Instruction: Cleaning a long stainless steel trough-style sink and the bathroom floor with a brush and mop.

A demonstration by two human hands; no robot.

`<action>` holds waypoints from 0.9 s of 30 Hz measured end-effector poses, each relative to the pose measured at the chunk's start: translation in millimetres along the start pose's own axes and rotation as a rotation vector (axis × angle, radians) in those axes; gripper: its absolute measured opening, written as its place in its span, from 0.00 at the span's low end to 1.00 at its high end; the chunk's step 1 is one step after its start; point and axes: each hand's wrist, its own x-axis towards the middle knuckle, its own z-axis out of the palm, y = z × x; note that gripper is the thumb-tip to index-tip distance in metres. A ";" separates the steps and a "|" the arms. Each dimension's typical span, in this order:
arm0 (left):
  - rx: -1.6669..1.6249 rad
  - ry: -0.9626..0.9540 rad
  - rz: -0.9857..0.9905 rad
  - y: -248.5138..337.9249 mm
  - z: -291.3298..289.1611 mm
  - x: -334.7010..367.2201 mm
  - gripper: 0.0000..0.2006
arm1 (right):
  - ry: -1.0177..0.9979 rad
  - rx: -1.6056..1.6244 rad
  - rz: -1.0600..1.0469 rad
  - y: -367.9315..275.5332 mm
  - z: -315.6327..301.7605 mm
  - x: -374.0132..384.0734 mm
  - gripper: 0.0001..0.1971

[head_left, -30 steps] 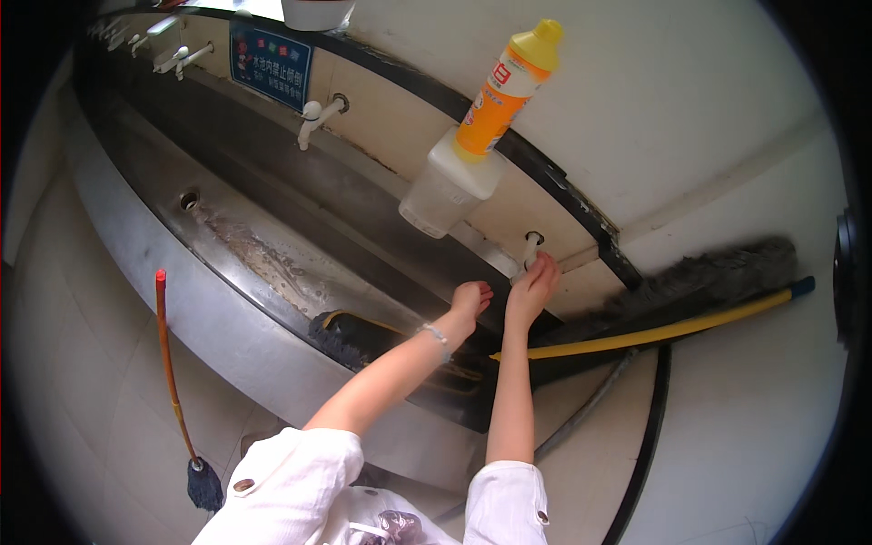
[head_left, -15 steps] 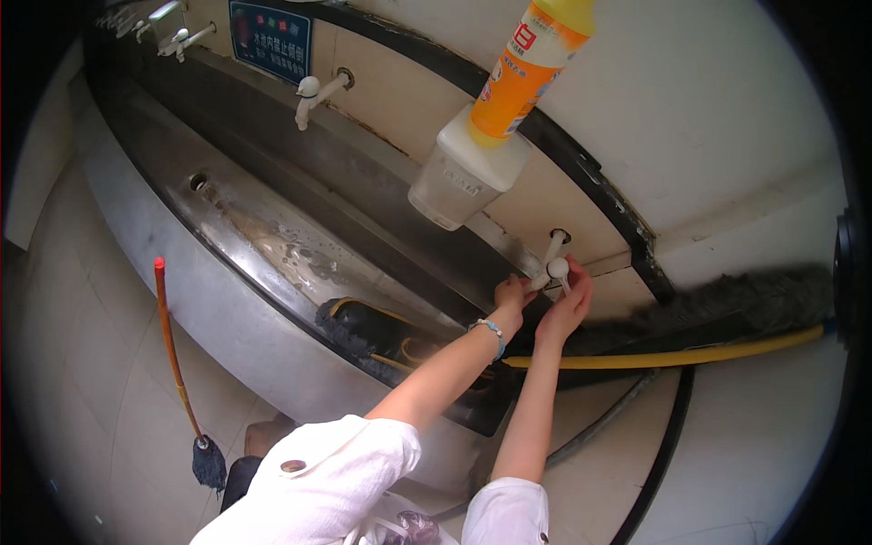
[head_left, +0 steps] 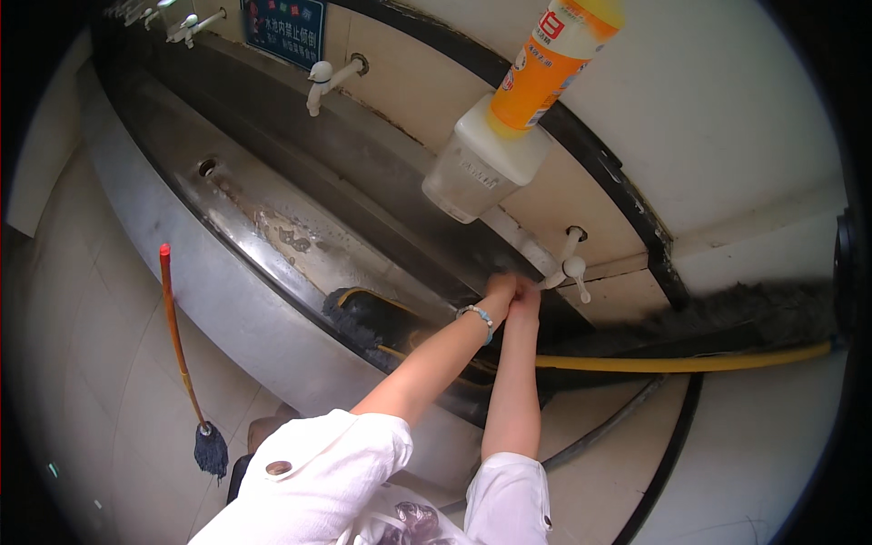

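**Hands together under the tap, over the trough sink**

Both hands are meeting just below the white tap [head_left: 570, 269] on the right part of the wall. Left hand [head_left: 498, 289] and right hand [head_left: 525, 296] are pressing against each other, fingers closed, nothing visibly pinched between them. Can't tell whether water is running; no stream is showing. A beaded bracelet [head_left: 479, 316] is sitting on the left wrist.

Progress, as a judgement: this looks like mid-wash, hands rubbing at the tap. The trough bottom is showing wet streaks and residue. Rinsing and drying look not yet done; whether soap has been taken I cannot tell.

Hands are hanging over the long steel trough sink [head_left: 272, 245], which is running from far left to near right. A dark mop head [head_left: 368, 318] with a yellow handle [head_left: 690, 363] is lying in the trough just beside the forearms.

Packages and signs:
- Orange-yellow bottle [head_left: 545, 68], upended, neck down into a translucent white dispenser box [head_left: 477, 163], on the wall just above and left of the tap. Bottle label is white with red print.
- Blue rectangular sign [head_left: 283, 27] with white text, on the wall far left, above another white tap [head_left: 322, 77].

Further out: a small mop with a red-orange handle [head_left: 177, 336] is leaning against the sink front, its head on the tiled floor [head_left: 82, 345].
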 end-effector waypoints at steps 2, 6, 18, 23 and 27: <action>0.018 -0.072 0.020 7.3 18.7 -14.2 0.13 | -0.027 -0.021 -0.003 -23.1 -28.3 13.5 0.06; 0.282 -0.248 0.081 10.8 5.1 -45.9 0.13 | 0.071 0.139 0.099 -43.3 -52.1 10.6 0.09; 1.101 0.714 1.114 145.6 -402.9 -204.2 0.07 | 0.182 -1.468 -1.042 -130.9 44.9 -181.8 0.12; 1.131 1.026 0.883 172.4 -499.3 -258.4 0.14 | 0.583 -2.025 -0.908 -111.8 108.3 -207.9 0.17; 1.275 1.157 0.948 173.2 -552.7 -239.1 0.26 | 0.399 -1.655 -0.967 -96.7 93.5 -212.4 0.18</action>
